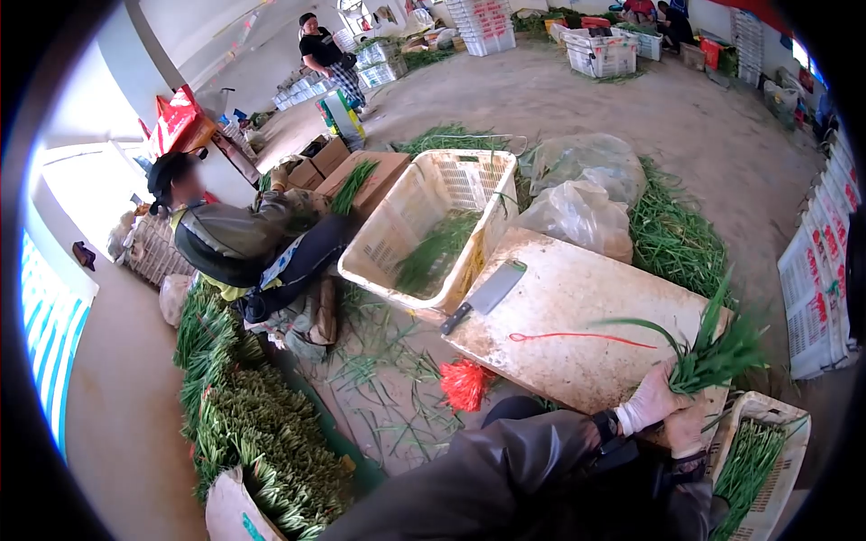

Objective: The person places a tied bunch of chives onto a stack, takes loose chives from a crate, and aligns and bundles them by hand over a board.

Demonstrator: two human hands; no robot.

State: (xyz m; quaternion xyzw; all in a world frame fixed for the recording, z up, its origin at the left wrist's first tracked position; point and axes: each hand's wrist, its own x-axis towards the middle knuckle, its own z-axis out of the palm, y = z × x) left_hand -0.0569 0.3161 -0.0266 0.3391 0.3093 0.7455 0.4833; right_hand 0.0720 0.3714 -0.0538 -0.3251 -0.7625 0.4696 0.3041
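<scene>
A bunch of chives [722,353], its leaves fanning up and to the right, is gripped at the near right corner of a worn white board [577,316]. My left hand [651,398], in a pale glove, is closed around it. Just below, my right hand [687,427], also gloved, is closed at the bunch's lower part, its fingers partly hidden. On the board lie a red tie [586,337] and a cleaver [494,290] with a dark handle. Close to my right arm, a white crate [794,442] holds more chives [749,473].
A large white crate [365,257] with loose leaves stands beyond the board, next to plastic bags [582,212]. Red ties [465,385] hang at the board's near edge. Stacked bundles [271,424] line the left. A co-worker [239,230] sits there; another person [329,59] stands farther back.
</scene>
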